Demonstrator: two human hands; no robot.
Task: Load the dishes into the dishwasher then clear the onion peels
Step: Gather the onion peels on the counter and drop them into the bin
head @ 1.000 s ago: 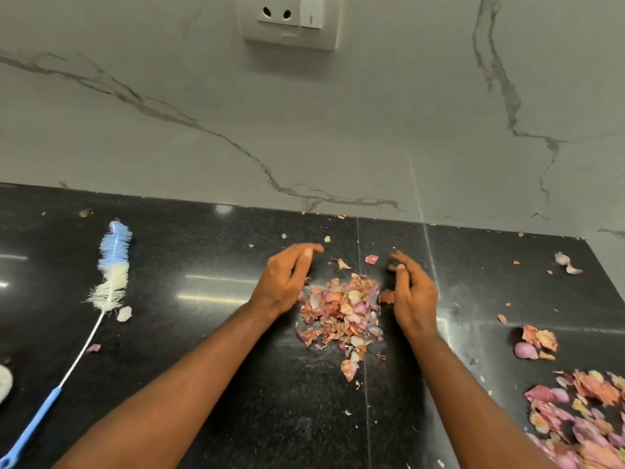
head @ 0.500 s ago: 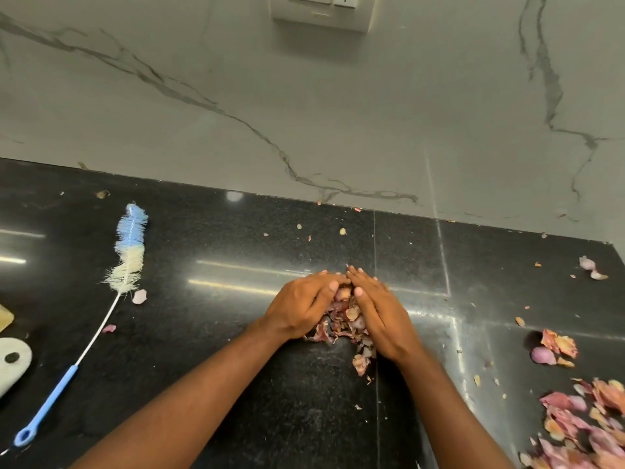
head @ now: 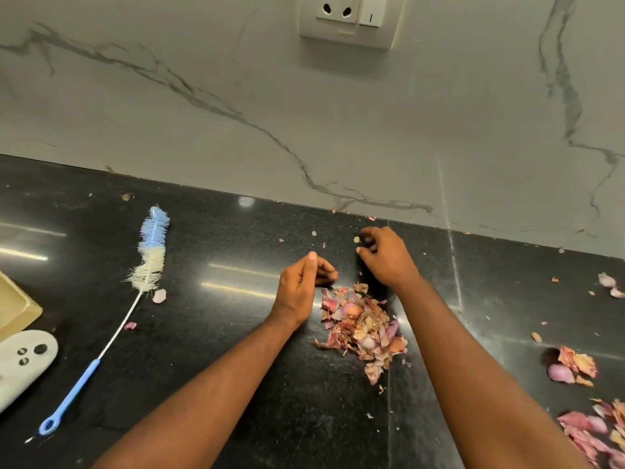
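Left hand (head: pixel 299 286): fingers loosely curled, thumb raised, palm turned inward; held nothing visible, its outer edge down near the desk (head: pixel 203 333) just left of the onion peel pile (head: pixel 363 328). Right hand (head: pixel 385 257): fingers bent and hooked downward, tips at small peel scraps near the wall; whether anything was pinched, cannot tell. Both forearms reached forward, bare, flanking the pile. Pile: papery, curled flakes, pink to tan, heaped between the wrists. Desk: black polished speckled stone, glossy highlights. More peels (head: pixel 595 431) lay loose at the right edge, well apart. A bottle brush (head: pixel 150 252), blue and white bristles, wire stem, blue handle, lay to the left. Wall: white marble with grey veins.
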